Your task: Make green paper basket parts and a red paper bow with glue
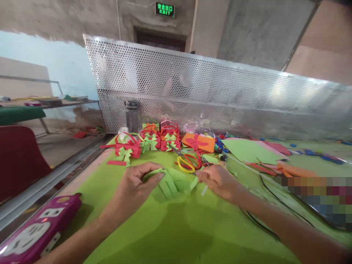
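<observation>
Head | green paper piece (164, 191) six o'clock of centre, over table (132, 238) | left hand (140, 179): fingers pinched together on its eleven-o'clock edge | right hand (217, 180): fingers curled at three o'clock, hold unclear | judged light, floppy, crease-prone; grip edges, spare strips (172, 185)
</observation>
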`<action>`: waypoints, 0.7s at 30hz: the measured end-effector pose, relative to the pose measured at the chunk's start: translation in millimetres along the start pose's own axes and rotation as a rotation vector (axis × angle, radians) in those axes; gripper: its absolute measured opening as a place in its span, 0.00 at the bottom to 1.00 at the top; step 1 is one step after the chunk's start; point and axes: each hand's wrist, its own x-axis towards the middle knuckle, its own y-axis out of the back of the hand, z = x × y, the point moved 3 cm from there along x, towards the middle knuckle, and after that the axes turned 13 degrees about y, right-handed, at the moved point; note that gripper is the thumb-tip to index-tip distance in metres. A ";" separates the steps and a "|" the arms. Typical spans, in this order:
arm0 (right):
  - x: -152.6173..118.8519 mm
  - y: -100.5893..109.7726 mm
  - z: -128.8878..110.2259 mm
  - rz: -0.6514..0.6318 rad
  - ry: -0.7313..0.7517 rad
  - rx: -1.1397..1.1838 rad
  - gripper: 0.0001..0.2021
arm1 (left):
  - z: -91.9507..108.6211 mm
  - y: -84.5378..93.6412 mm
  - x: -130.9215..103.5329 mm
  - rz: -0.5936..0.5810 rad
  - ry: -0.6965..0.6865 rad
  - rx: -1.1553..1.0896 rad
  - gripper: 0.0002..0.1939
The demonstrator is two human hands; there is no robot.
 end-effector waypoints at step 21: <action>45.0 -34.2 -5.5 0.310 -0.417 1.407 0.07 | 27.7 6.9 -22.4 0.136 -0.338 0.107 0.11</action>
